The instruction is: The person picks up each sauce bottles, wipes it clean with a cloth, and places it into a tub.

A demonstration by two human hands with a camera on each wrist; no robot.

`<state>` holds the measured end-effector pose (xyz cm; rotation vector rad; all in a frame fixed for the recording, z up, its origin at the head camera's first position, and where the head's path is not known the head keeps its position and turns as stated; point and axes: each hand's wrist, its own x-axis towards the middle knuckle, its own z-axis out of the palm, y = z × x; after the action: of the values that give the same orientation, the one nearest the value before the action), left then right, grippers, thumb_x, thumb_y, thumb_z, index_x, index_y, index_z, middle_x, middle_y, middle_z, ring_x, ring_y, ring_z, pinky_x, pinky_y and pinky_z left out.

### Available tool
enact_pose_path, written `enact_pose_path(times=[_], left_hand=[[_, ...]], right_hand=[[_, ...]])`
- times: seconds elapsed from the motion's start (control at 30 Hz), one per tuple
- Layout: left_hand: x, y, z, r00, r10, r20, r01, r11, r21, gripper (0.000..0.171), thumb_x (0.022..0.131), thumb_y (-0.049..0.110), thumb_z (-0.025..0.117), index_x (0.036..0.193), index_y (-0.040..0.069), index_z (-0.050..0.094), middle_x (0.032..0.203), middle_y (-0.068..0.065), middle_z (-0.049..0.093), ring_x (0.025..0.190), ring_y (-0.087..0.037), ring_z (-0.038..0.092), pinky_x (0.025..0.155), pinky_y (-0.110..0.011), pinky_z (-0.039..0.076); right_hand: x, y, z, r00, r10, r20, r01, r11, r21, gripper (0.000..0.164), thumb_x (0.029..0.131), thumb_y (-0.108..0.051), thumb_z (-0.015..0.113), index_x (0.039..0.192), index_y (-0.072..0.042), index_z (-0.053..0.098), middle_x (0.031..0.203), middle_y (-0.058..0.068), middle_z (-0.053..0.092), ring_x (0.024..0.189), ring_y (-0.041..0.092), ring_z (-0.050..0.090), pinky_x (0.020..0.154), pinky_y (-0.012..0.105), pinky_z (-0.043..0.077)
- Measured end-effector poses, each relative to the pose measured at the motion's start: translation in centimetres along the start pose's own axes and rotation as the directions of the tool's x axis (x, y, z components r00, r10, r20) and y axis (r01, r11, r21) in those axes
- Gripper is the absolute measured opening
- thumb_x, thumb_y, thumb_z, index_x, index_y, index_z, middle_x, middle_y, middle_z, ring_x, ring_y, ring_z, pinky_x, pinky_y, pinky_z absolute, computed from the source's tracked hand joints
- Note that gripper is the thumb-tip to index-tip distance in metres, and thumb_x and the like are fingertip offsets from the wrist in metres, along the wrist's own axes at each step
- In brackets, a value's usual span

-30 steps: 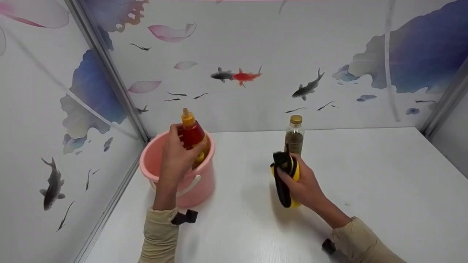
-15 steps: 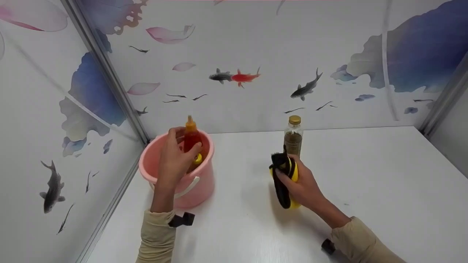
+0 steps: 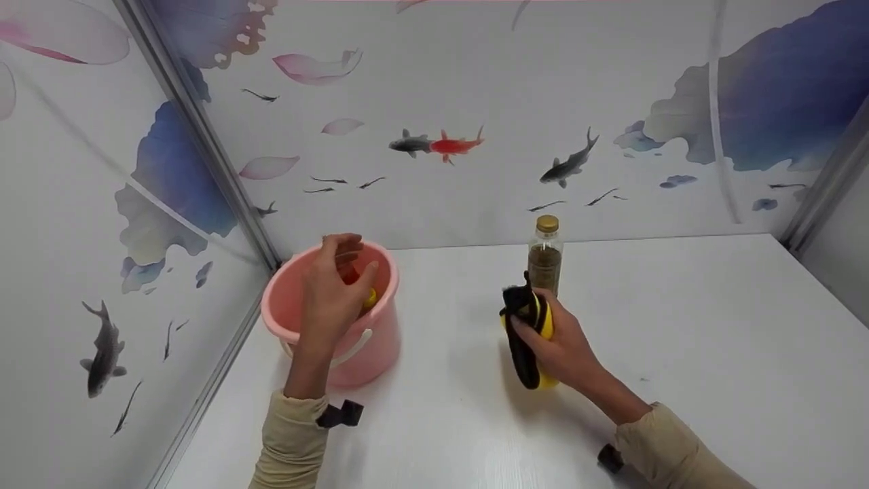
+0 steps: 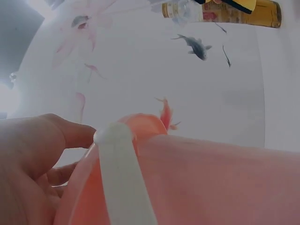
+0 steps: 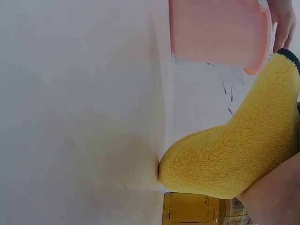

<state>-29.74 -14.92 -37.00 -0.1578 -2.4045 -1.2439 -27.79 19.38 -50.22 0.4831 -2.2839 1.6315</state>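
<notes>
One grip (image 3: 562, 339) (right) clasps yellow fleece (image 5: 239, 147); left grip (image 3: 331, 292), spread, overhangs apparent red bottle (image 3: 350, 276).

It's a booth (image 3: 461, 210): fish-printed walls (image 3: 502, 81), metal posts (image 3: 204, 136), white tabletop (image 3: 448, 428).

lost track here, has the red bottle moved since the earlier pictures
Yes, the red bottle has moved down into the bucket: its nozzle stood above the far rim earlier; now it shows only below that rim.
</notes>
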Motion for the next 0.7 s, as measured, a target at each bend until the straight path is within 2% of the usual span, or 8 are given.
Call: enact_pose_path(times=[0.17,0.33,0.5,0.7], left_hand=[[-0.2,0.8,1.5,0.99,0.131,-0.05,-0.134,0.989,-0.061,0.043,0.098,0.018,0.081,0.137,0.017,0.065,0.132,-0.002,0.075,0.123,-0.02,0.074,0.105,-0.04,0.062],[-0.4,1.5,4.0,0.966,0.253,-0.057,-0.258,0.96,-0.112,0.036,0.099,0.018,0.081,0.132,0.014,0.069,0.127,-0.001,0.078,0.117,-0.016,0.077,0.102,-0.036,0.062],[-0.8,2.3,7.1,0.938,0.346,0.0,-0.342,0.929,-0.141,0.035,0.1,0.022,0.08,0.131,0.013,0.069,0.127,0.001,0.077,0.116,-0.013,0.077,0.101,-0.032,0.062],[-1.2,3.1,11.4,0.917,0.383,0.113,-0.364,0.918,-0.154,0.034,0.101,0.022,0.079,0.132,0.015,0.066,0.128,-0.004,0.076,0.118,-0.016,0.076,0.099,-0.031,0.062]], right_hand=[[0.0,0.3,-0.2,1.0,0.001,-0.003,-0.001,1.0,-0.001,0.047,0.102,-0.021,0.077,0.144,-0.022,0.058,0.117,0.003,0.074,0.095,0.02,0.074,0.081,0.032,0.064],[-0.3,0.5,-0.8,1.0,0.024,0.004,-0.024,1.0,0.002,0.045,0.103,-0.023,0.077,0.144,-0.022,0.058,0.12,0.003,0.074,0.097,0.021,0.074,0.084,0.032,0.064],[-0.9,0.6,-2.0,0.997,0.076,-0.013,-0.077,0.997,-0.025,0.044,0.104,-0.024,0.075,0.143,-0.019,0.056,0.121,0.005,0.073,0.098,0.022,0.073,0.085,0.029,0.063],[-1.3,0.6,-3.5,0.995,0.094,-0.033,-0.096,0.993,-0.065,0.045,0.105,-0.026,0.074,0.145,-0.015,0.055,0.122,0.007,0.072,0.098,0.022,0.071,0.086,0.028,0.061]])
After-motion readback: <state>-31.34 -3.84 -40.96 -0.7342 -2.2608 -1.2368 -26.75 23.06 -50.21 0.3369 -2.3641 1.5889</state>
